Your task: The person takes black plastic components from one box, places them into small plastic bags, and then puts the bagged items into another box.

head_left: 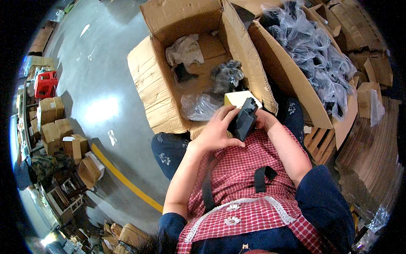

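Above my lap I hold a black, blocky plastic part (245, 122), tilted, with a notched upper end. My left hand (215, 132) grips its left side, fingers at the upper edge and thumb stretched below. On the other side my right hand (265, 120) is curled against the part, its fingers partly hidden behind it. Just beyond them is a pale white and yellow box or card (240, 98), partly covered by the part. An open cardboard box (163, 84) stands in front of me, with clear plastic bags (201, 106) and a dark bagged item (228, 77) inside.
A second carton (292, 80) at the right is heaped with bagged dark parts (311, 51). Beside it are a wooden pallet (323, 146) and stacked flat cardboard (372, 148). On the left, a yellow floor line (122, 178) runs past small cartons (53, 110) and a red crate (45, 84).
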A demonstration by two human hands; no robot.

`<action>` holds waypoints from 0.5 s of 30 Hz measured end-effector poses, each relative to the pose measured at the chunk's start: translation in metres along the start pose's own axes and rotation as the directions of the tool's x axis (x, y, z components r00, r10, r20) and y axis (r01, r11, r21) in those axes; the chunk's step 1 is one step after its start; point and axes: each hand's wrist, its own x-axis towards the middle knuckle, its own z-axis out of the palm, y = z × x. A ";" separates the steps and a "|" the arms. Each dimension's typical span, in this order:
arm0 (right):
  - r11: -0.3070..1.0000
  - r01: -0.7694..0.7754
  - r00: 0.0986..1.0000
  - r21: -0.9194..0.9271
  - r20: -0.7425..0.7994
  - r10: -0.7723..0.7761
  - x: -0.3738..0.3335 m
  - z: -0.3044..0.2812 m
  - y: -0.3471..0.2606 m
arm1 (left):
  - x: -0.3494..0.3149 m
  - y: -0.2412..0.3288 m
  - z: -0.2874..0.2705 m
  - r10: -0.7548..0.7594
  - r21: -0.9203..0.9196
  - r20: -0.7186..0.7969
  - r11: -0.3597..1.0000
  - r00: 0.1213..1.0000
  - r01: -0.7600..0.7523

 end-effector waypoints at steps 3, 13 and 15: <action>0.988 -0.147 0.935 0.048 -0.318 0.155 0.009 0.022 -0.003 | -0.001 -0.006 0.004 -0.025 -0.032 -0.131 0.999 0.991 0.021; 0.965 0.236 0.831 -0.110 -0.493 -0.259 0.023 0.069 -0.023 | 0.001 -0.004 0.025 -0.320 0.109 -0.366 0.918 0.874 0.381; 0.959 0.261 0.864 -0.114 -0.416 -0.285 0.022 0.065 -0.021 | 0.001 -0.006 0.025 -0.259 0.205 -0.351 0.916 0.900 0.344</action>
